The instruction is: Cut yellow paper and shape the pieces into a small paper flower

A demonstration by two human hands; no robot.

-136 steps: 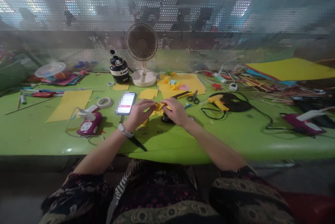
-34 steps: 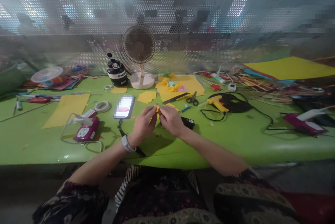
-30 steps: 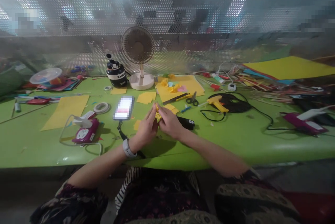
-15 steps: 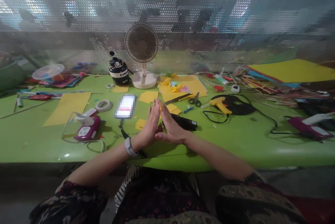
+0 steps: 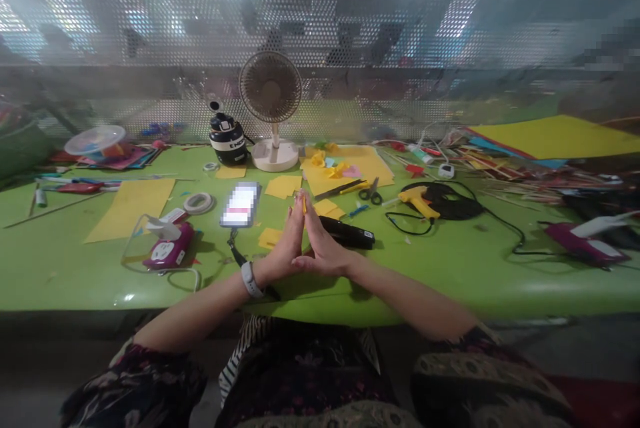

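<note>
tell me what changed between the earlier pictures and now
The left hand and right hand had bent fingers pinching the yellow paper; now their fingers are straightened and pressed together, with just a sliver of it showing between them. More of the black object shows beside the right hand. The fan, phone, scissors and glue gun stayed put.

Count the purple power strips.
2: one power strip left of the phone, another far right on the table. More could be hidden under the clutter.
</note>
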